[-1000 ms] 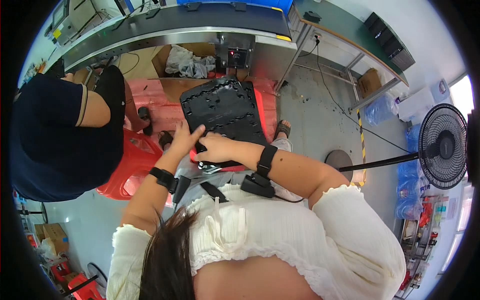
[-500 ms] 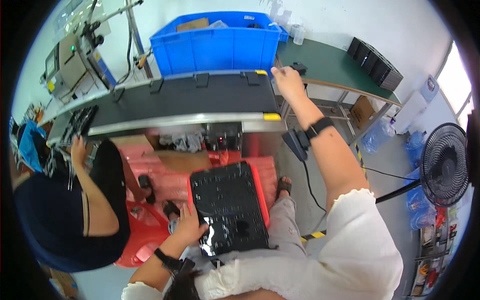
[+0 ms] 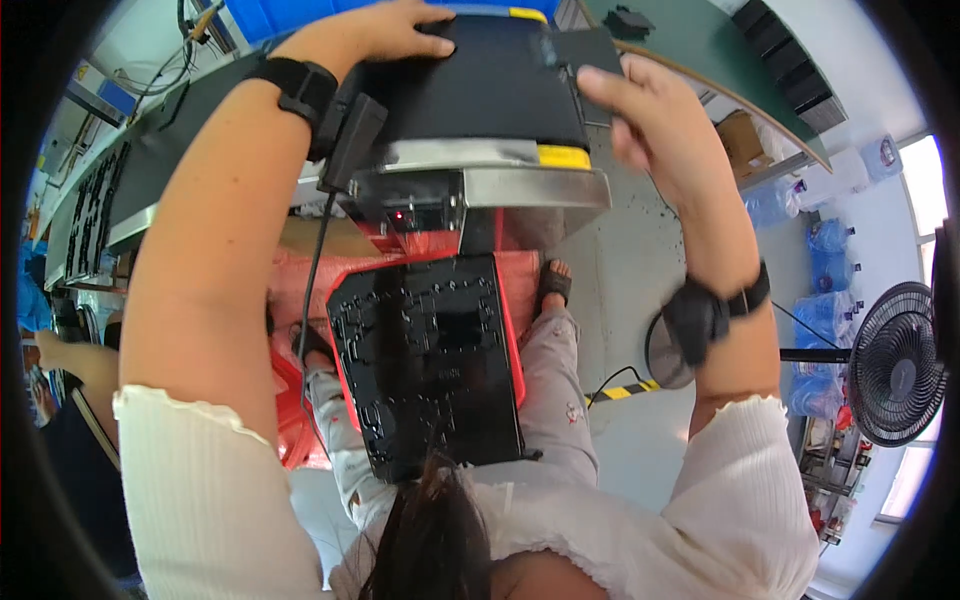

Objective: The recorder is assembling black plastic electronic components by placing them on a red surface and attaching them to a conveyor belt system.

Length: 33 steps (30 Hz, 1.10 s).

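Observation:
My left hand (image 3: 400, 32) reaches over the far side of the black conveyor belt (image 3: 480, 90), its thumb and fingers apart. I cannot make out anything in it. At the belt's right end my right hand (image 3: 645, 110) is closed on the edge of a thin black plastic piece (image 3: 587, 58), slightly smeared by motion. On my lap, a black molded tray (image 3: 430, 370) with raised shapes rests on a red board or tray (image 3: 513, 345), whose edge shows around it. Black devices are strapped to both wrists.
A green table (image 3: 690, 40) with stacked black trays (image 3: 785, 60) stands at the far right. A black fan (image 3: 898, 365) is on the right, near large clear bottles (image 3: 825, 255). A cable (image 3: 318, 260) hangs from my left wrist device. Another person (image 3: 80, 400) sits at the left.
My left hand has left the tray on my lap and reached over the belt. My right hand has taken hold of a black piece at the belt's end. My view has shifted closer to the belt.

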Tool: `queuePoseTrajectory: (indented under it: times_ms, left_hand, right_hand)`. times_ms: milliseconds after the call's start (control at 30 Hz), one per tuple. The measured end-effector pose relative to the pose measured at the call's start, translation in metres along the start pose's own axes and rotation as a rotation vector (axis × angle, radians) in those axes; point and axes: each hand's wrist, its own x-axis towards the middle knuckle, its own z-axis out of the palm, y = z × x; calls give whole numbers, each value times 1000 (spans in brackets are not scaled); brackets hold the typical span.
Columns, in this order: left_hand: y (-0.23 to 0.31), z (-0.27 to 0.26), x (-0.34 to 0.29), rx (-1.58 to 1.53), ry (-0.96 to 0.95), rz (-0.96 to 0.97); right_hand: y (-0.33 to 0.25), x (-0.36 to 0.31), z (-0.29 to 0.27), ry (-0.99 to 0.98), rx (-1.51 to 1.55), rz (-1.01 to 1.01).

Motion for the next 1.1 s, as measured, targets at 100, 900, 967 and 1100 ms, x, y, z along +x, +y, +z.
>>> queuePoseTrajectory:
  times_ms: [100,900,967,1100]
  left_hand:
    - [62,-13,-27,267,-45,-150]
    - [147,196,-315,91,30,-217]
    - [149,195,-313,103,37,-221]
    - [161,174,-304,167,-21,-306]
  right_hand:
    - [9,-71,41,-280,-20,255]
    - [-43,6,40,-113,-444,-399]
    - [-27,67,31,-6,-686,-512]
    - [-6,144,35,12,-1071,-419]
